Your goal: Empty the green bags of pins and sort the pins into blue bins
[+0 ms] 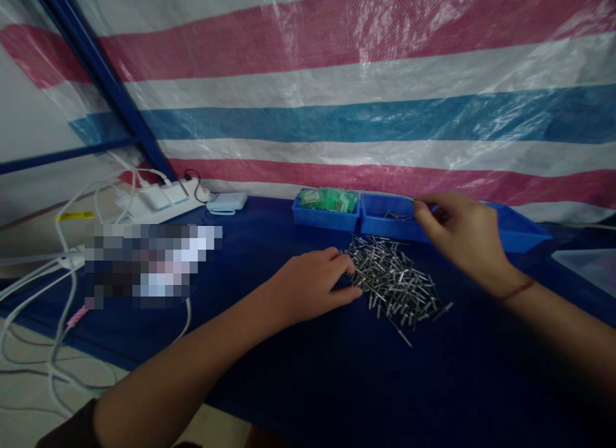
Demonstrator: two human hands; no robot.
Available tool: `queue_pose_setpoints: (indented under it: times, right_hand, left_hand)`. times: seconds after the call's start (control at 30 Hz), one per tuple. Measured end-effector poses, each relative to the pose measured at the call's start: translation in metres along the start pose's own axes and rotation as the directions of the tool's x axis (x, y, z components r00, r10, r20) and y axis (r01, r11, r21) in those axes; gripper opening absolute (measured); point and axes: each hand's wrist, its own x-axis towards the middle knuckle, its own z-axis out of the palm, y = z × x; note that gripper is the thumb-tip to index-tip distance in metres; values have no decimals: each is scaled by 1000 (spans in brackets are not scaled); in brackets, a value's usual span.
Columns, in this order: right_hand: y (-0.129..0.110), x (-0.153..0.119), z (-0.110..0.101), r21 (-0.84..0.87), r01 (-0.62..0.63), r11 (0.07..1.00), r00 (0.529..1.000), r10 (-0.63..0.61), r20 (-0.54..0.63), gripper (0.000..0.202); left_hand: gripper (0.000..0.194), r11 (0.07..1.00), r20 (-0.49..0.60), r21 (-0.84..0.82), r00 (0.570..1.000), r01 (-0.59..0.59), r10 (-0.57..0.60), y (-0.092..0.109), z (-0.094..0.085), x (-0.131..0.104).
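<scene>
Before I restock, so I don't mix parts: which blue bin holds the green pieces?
The leftmost bin holds the green pieces; the bin just right of it shows a few metal pins instead.

Can count two bare hands, one left hand (312, 284) and one right hand (464, 233). Can see one heap of metal pins (394, 281), very many, too many for exact number, and a few loose pins (397, 215) in one bin. Can count at least two blue bins (325, 218), but cannot tell surely if the blue part (522, 233) beyond the right hand makes a third. Also can see one power strip (163, 207), one pale blue case (227, 203), one yellow label (74, 215) and one striped sheet (337, 124).
</scene>
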Motion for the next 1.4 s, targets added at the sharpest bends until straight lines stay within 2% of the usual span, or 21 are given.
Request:
queue_pose_setpoints:
  times: [0.1, 0.23, 0.3, 0.53, 0.73, 0.93, 1.03, 1.17, 1.4]
  right_hand:
    - [12, 14, 9, -115, 34, 993, 999, -30, 40, 30]
    - [7, 10, 9, -106, 29, 994, 998, -23, 56, 32]
    - [-3, 0, 6, -61, 55, 997, 996, -51, 68, 28]
    - [-36, -45, -5, 185, 186, 965, 971, -209, 115, 19]
    - [-48, -58, -9, 349, 157, 924, 949, -239, 205, 15]
    - [-50, -60, -7, 382, 156, 911, 914, -280, 295, 14]
    - [-50, -60, -6, 395, 149, 907, 909, -283, 305, 15]
    - [-50, -60, -7, 403, 137, 905, 912, -274, 306, 16]
    - [-48, -62, -8, 415, 138, 899, 910, -280, 304, 15]
  left_hand:
    - [34, 994, 79, 105, 997, -22, 14, -4, 2, -3]
    - [18, 988, 80, 138, 995, -65, 54, -5, 8, -1]
    - [15, 986, 88, 148, 994, -78, 66, -5, 9, 1]
    - [23, 964, 74, 253, 995, -82, 65, 2, 8, 3]
    - [23, 970, 67, 242, 998, -1, -16, 4, 6, 3]
    - [20, 982, 95, 187, 995, -22, 4, 6, 6, 3]
    - [17, 986, 69, 163, 997, -31, 20, 6, 7, 2]
    - [24, 982, 5, 188, 1000, -3, 2, -1, 9, 3]
    - [21, 975, 60, 224, 998, -5, -9, -16, 11, 8]
